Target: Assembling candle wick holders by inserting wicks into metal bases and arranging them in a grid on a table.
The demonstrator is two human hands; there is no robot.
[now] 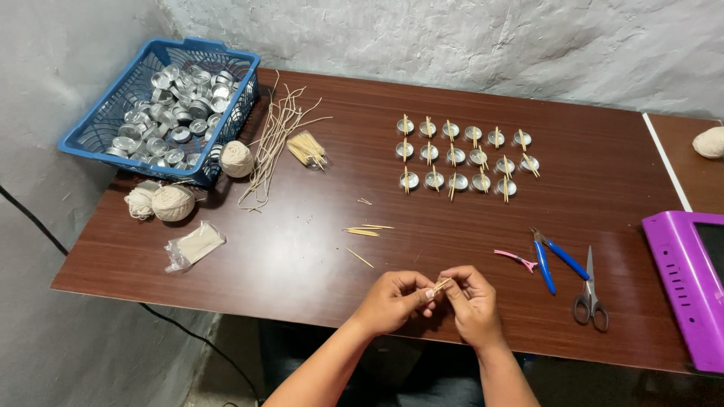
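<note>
Seventeen small metal cups point(455, 156) with sticks stand in rows, four balls of string point(173, 203) lie about, plus one scissors point(590, 298), one blue-handled pliers point(554, 258) and one blue basket point(90, 139).

Small home craft workshop — rough plastered walls point(467, 38), worktable point(302, 249) of tealight cups point(460, 154) (wicks too).

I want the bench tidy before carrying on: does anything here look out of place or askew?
Mostly orderly. A few loose sticks lie scattered mid-table, apart from the stick bundle. In the grid of metal cups, the right-hand sticks sit tilted, not straight. The wick strands sprawl loosely beside the blue basket.
</note>
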